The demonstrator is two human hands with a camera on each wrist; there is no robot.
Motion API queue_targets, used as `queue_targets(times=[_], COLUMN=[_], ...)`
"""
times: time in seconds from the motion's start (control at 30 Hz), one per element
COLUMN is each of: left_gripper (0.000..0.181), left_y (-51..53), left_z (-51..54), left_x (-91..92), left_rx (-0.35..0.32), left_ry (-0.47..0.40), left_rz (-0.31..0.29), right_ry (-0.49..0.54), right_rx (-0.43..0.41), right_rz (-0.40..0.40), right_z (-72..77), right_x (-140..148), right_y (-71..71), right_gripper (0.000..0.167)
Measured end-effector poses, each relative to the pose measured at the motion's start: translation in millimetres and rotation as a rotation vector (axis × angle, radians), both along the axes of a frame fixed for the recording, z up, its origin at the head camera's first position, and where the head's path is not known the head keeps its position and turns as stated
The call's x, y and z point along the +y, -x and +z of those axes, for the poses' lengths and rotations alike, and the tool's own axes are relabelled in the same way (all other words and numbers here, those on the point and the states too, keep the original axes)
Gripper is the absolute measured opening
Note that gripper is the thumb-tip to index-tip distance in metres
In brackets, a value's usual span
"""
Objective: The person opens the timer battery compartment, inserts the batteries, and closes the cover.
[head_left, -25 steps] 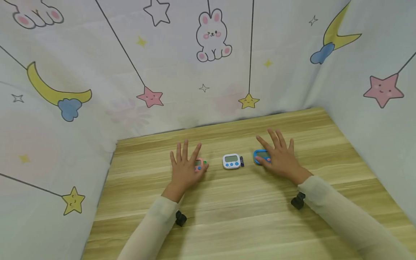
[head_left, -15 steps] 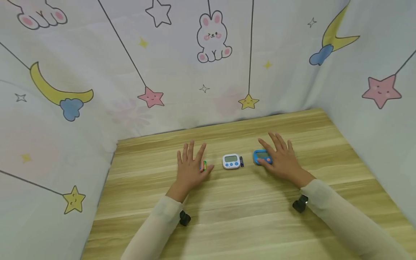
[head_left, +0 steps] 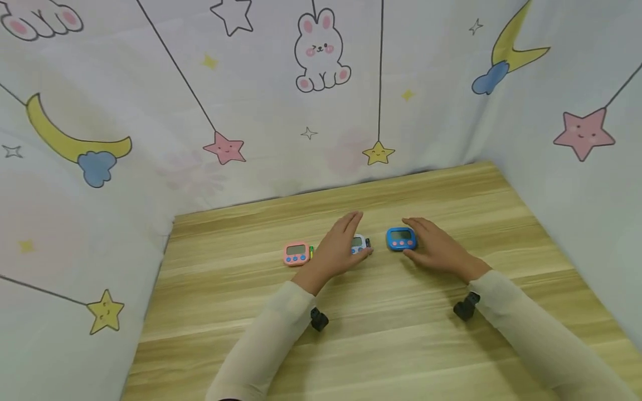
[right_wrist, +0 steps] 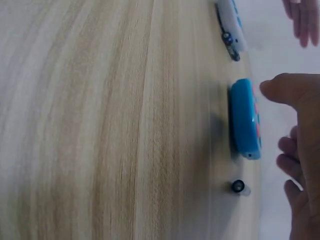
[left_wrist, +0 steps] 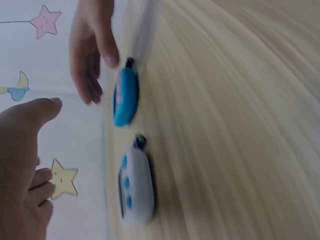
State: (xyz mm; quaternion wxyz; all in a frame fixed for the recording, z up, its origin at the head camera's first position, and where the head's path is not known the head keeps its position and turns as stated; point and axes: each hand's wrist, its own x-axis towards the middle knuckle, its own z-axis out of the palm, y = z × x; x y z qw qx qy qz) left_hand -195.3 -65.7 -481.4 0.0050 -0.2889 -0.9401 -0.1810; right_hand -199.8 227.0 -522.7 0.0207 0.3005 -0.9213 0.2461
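My left hand [head_left: 333, 252] hovers over the white digital timer [head_left: 357, 244], hiding its left part. Its fingers reach forward and hold nothing; the left wrist view has the timer below and apart from the hand. Beside the right end of the blue digital timer [head_left: 400, 239] is my right hand [head_left: 441, 248], thumb and fingers spread loosely, raised above the table without gripping. A dark battery [head_left: 368, 243] lies against the white timer's right side. Another battery [right_wrist: 240, 187] lies past the blue timer's end, under the right hand, which hides it from the head view.
To the left sit a pink digital timer [head_left: 296, 253] and a green battery [head_left: 311, 252] at its right side. The wooden table [head_left: 381, 334] meets a white curtain [head_left: 271, 111] printed with stars, moons and a rabbit.
My left hand has moved right from above the pink timer to the white one, uncovering the pink timer and its battery. The right hand has drawn slightly right, off the blue timer.
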Motion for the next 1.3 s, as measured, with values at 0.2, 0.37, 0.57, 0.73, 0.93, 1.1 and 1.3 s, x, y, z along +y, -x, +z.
queue_targets(times=[0.2,0.37,0.57,0.73,0.93,1.1,1.3], left_gripper=[0.086,0.086,0.082,0.078,0.075,0.073,0.066], left_y=[8.7,18.2,24.3,24.0,21.1,21.4,25.6], left_z=[2.7,0.2,-6.4,-14.1,-21.4,-20.0,-22.6], left_x=[26.7,46.1,63.6,73.6,81.6,84.9,89.0], left_rx=[-0.141,-0.166,-0.232,-0.238,-0.236,-0.186,-0.163], left_ry=[0.043,0.100,0.125,0.142,0.159,0.186,0.256], left_rz=[-0.016,-0.033,-0.036,-0.060,-0.045,-0.049,-0.054], right_ry=[-0.048,-0.073,-0.102,-0.126,-0.107,-0.093,-0.082], right_rx=[-0.028,-0.019,-0.010,-0.006,0.001,0.003,-0.009], right_rz=[0.004,0.006,-0.002,0.000,0.025,0.035,0.039], right_z=[-2.0,-2.9,-4.6,-3.9,-2.3,-3.6,-3.9], right_x=[-4.1,-6.4,-4.2,-3.1,-3.4,-4.1,-5.2], right_y=[6.6,11.7,13.5,12.6,12.2,12.3,12.2], right_gripper=[0.078,0.078,0.076,0.071,0.067,0.067,0.067])
